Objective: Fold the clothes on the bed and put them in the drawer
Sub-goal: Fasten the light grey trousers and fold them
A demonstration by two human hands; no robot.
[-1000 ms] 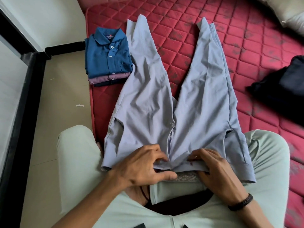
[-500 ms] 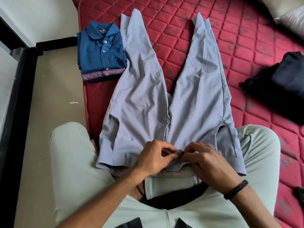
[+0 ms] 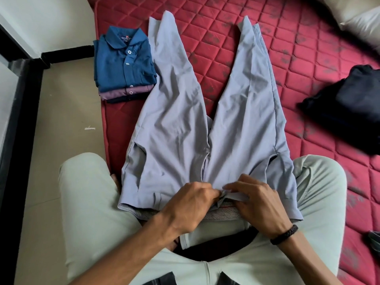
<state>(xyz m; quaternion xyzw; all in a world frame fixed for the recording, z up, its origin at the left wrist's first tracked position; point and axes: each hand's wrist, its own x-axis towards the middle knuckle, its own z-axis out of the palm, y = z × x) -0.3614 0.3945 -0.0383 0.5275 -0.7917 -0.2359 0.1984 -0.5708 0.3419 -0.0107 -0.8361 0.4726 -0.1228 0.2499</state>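
Both hands have moved in close together. The left hand (image 3: pixel 190 204) and right hand (image 3: pixel 257 200) pinch the waistband of the grey trousers (image 3: pixel 178 128), which lie flat on the red bed (image 3: pixel 236 50).

One pair of grey trousers (image 3: pixel 185 124) is seen, spread on one red mattress (image 3: pixel 308 64); three folded shirts are stacked in one pile (image 3: pixel 124 66); one dark garment (image 3: pixel 349 103) is seen; two hands are counted, left (image 3: pixel 189 206) and right (image 3: pixel 259 204); one pillow (image 3: pixel 362 19) is seen
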